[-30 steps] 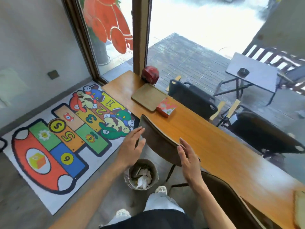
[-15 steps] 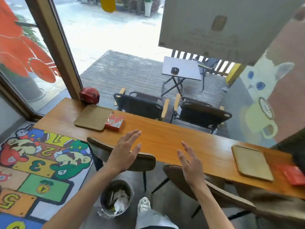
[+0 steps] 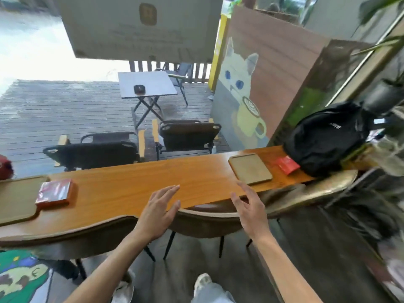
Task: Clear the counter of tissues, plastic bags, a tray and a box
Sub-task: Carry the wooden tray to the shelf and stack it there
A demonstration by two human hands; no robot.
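Note:
A long wooden counter (image 3: 135,184) runs across the view. At its right end lies a flat brown tray (image 3: 250,168), and beside it a red box (image 3: 286,164). At the left end a second brown tray (image 3: 15,199) carries another red box (image 3: 54,192). My left hand (image 3: 160,212) hovers open over the counter's front edge, near the middle. My right hand (image 3: 250,206) is open too, fingers spread, just in front of the right tray. Neither hand holds anything. No tissues or plastic bags show on the counter.
A black backpack (image 3: 323,141) sits on the counter's far right end, touching the red box. Brown chair backs (image 3: 205,221) stand between me and the counter. A red round object (image 3: 5,169) shows at the left edge. Plants stand at the right.
My view has swung right along the counter, away from the floor bin with tissues. The right tray, box and backpack have come into view. Both hands stay open and empty.

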